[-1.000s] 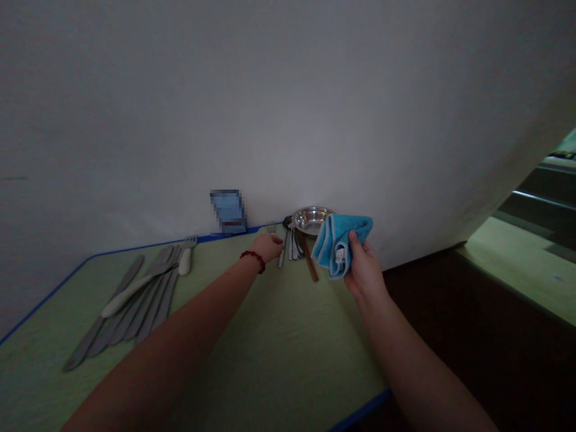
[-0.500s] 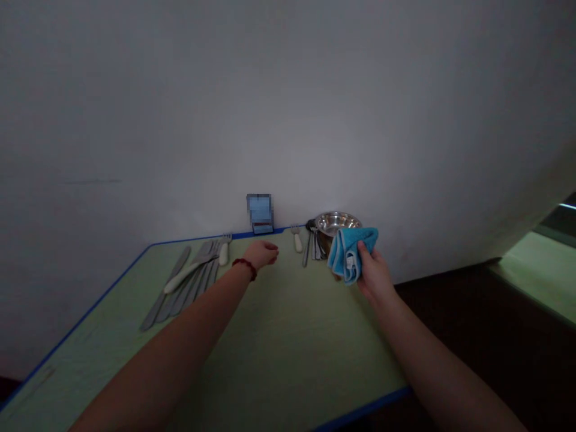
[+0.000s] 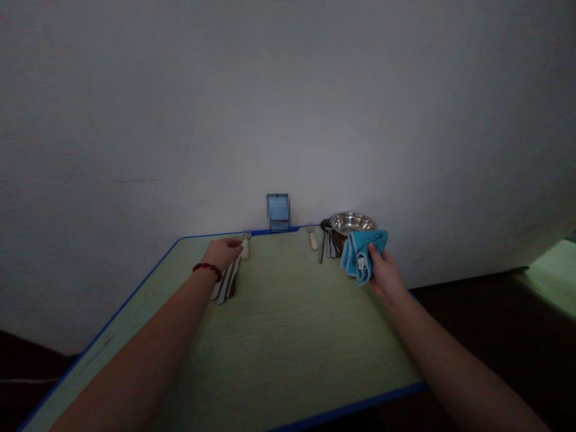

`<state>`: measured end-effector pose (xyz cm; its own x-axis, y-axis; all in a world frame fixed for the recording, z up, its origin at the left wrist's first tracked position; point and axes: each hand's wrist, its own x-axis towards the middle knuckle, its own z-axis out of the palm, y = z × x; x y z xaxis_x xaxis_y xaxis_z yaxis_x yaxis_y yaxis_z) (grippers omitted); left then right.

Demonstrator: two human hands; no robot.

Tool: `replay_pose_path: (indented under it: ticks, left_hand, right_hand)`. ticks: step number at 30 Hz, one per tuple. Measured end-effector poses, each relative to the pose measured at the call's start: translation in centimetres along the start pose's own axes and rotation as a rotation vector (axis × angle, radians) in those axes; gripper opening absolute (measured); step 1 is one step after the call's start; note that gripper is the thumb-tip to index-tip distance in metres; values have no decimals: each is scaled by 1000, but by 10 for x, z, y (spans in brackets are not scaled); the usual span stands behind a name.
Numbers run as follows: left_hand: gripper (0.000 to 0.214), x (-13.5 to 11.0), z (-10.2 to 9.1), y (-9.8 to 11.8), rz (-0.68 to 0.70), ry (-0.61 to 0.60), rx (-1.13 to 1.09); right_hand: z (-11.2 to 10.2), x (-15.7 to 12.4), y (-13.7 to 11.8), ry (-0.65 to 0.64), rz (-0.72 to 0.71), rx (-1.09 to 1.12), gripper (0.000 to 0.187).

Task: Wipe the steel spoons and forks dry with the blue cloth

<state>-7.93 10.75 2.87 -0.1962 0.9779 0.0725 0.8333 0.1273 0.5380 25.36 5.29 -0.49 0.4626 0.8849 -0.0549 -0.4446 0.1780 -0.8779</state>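
My left hand (image 3: 222, 252), with a red bead bracelet (image 3: 207, 271) at the wrist, lies over the far end of a group of grey cutlery (image 3: 226, 285). Its fingertips are beside a white-handled fork (image 3: 245, 247), and my forearm hides most of the group. My right hand (image 3: 384, 275) grips a folded blue towel (image 3: 360, 257) in the air, close to a stainless steel bowl (image 3: 352, 223). The towel covers the bowl's lower right side. Whether my left hand holds anything is hidden.
The green table (image 3: 292, 336) has blue edging and meets a white wall at the far side. A second fork (image 3: 311, 237) and several spoons (image 3: 329, 243) lie by the bowl. A pixelated blue object (image 3: 278, 212) leans on the wall. Dark floor lies right of the table.
The whole scene has slid right in view as my head turned left. My left hand has moved from beside the cutlery onto its far end. My right hand still grips the towel.
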Motion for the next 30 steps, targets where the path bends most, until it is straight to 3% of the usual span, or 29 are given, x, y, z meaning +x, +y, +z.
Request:
replay_pose_path:
  ticks: [8, 16, 30]
  left_hand:
    - [40, -13, -23, -28, 11, -2, 296]
    - [38, -10, -19, -50, -14, -142, 515]
    - [36, -21, -20, -50, -57, -101, 514]
  right_hand:
    - [1, -4, 2, -2, 2, -19, 21]
    - [-3, 1, 7, -3, -10, -48, 25]
    - [-4, 3, 9, 8, -1, -43, 19]
